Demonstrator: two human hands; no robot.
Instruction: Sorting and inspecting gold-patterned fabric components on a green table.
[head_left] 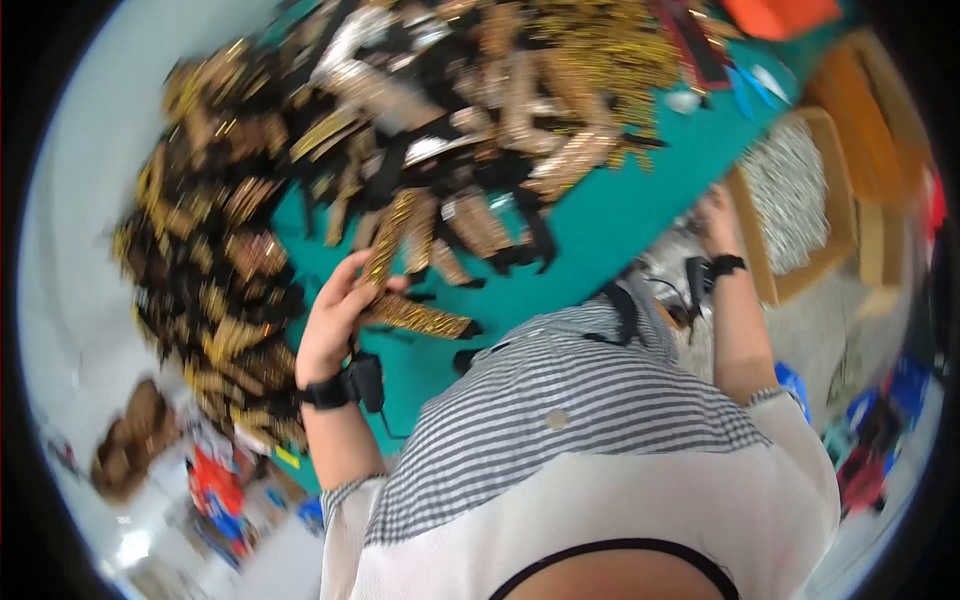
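Head view: left hand (336,312) pinches gold sequined strip (392,232); right hand's (718,218) grip unclear; heaped strips (252,198) on the table (630,210) suggest much remains.

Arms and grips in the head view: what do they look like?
The left grip and right grip are ungloved human hands. Each wrist wears a black strap with a small dark box; a thin dark cable seems to hang by the left one. Short white sleeves end in checked cuffs.
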